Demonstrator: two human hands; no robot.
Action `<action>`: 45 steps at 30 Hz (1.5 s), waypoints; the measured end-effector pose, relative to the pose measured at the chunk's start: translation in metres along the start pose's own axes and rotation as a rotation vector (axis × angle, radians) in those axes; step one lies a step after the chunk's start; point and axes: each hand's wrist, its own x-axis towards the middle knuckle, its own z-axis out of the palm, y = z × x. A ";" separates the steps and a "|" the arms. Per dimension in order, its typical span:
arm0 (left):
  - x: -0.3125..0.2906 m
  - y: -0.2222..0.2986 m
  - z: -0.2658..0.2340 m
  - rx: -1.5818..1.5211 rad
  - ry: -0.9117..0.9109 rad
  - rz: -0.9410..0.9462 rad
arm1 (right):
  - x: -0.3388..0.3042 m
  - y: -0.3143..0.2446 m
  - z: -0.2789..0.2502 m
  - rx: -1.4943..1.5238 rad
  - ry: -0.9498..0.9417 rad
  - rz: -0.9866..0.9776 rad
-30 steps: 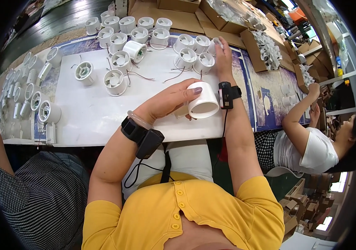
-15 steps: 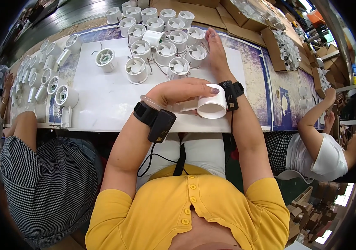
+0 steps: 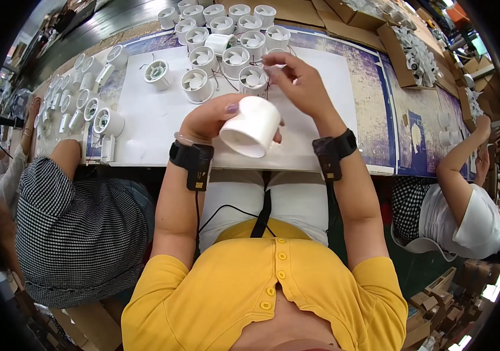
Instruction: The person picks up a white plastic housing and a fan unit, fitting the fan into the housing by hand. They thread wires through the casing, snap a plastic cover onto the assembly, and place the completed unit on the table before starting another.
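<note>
Left hand (image 3: 208,116) grips a white cylinder (image 3: 254,124); right hand (image 3: 302,88), fingers bent, grip unclear, has shifted to a fan unit (image 3: 253,79), putting 1 part at each.

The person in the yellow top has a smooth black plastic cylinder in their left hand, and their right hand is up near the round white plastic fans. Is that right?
Not quite: the colour is wrong. The head view shows a smooth white plastic cylinder in the left hand, and the right hand is indeed near the round white plastic fans.
</note>
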 end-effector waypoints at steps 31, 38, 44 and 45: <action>0.080 -0.020 -0.016 -0.192 0.506 0.024 | -0.004 0.016 -0.061 0.528 0.408 -0.166; 0.065 -0.011 -0.002 -0.158 0.502 0.173 | -0.014 0.003 -0.055 0.405 0.433 -0.449; 0.058 -0.005 0.003 -0.012 0.526 0.246 | -0.016 -0.002 -0.052 0.023 0.392 -0.696; 0.058 -0.006 0.001 0.015 0.541 0.247 | -0.015 -0.002 -0.052 0.024 0.392 -0.694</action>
